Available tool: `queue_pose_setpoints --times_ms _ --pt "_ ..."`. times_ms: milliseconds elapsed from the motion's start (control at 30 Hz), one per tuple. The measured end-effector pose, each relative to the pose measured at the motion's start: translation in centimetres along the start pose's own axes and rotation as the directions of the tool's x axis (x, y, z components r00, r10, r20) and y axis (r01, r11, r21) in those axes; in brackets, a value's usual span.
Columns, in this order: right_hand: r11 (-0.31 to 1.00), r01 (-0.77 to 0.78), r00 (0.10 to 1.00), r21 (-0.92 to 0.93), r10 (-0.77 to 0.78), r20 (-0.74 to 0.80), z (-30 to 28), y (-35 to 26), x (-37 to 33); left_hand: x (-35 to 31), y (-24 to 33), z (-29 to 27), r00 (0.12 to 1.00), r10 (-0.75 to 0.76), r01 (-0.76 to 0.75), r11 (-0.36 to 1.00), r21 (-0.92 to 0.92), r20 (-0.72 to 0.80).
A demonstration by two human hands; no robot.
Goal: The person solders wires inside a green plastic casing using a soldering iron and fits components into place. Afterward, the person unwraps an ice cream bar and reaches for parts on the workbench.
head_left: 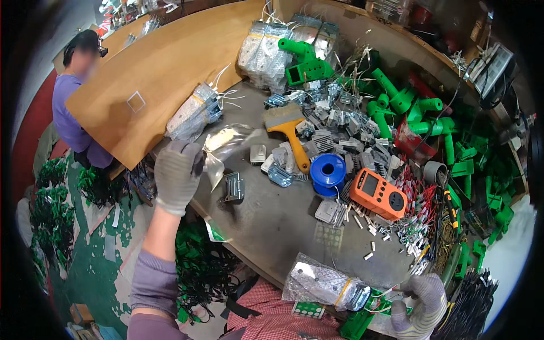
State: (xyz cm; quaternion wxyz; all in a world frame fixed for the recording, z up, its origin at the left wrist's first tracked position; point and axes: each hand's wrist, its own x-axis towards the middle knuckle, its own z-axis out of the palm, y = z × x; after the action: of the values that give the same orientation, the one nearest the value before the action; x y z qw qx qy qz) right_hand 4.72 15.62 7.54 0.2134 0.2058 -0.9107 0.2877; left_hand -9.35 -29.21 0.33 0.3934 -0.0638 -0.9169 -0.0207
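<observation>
Left hand, grey striped knit glove (178, 173), is up by a crumpled clear plastic film (226, 139) at the table edge. Fingers bent, their tips turned away from me; can't tell if they pinch the film or just touch it. Right hand, pale glove with purplish stripes (422, 303), is low at the near edge, fingers curled, gap showing between them and the thumb. Thin pale and reddish wires (388, 292) run up to it; can't tell whether any is pinched.

Just left of that hand: a flat bubble-wrapped bundle of silvery metal parts with a yellow band (317, 283), contents blurred by the wrap. Bright green plastic piece (356, 326) shows partly under its end, cut off by the lower edge.

Further out on the dark grey tabletop (255, 226): small upright metal bracket (234, 187) near the film, blue plastic spool (328, 170) touching or just beside an orange box-shaped meter (378, 194), yellow-handled flat brush (294, 144) lying against a heap of grey finned metal blocks (340, 122); lower blocks buried. Green drill-shaped housings at right overlap, hard to count. Co-worker in a purple top (68, 107), far left, lower body partly hidden behind a tan board (170, 62).
</observation>
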Motion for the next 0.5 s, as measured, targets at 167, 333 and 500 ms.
queue_pose_setpoints --times_ms 167,333,500 --pt "0.99 -0.142 0.99 -0.002 0.142 -0.016 -1.2 0.5 -2.8 -1.7 -2.4 3.9 0.992 0.084 -0.095 0.988 0.124 0.093" --pt "0.979 -0.187 0.948 -0.085 0.157 -0.276 -1.3 3.0 -9.0 -1.4 -2.7 4.8 0.988 0.029 -0.03 1.0 0.004 0.153" --pt "0.965 -0.257 0.908 -0.055 0.221 -0.356 -0.8 3.9 -13.5 0.2 -0.6 0.7 0.976 -0.031 0.042 0.998 -0.044 0.216"
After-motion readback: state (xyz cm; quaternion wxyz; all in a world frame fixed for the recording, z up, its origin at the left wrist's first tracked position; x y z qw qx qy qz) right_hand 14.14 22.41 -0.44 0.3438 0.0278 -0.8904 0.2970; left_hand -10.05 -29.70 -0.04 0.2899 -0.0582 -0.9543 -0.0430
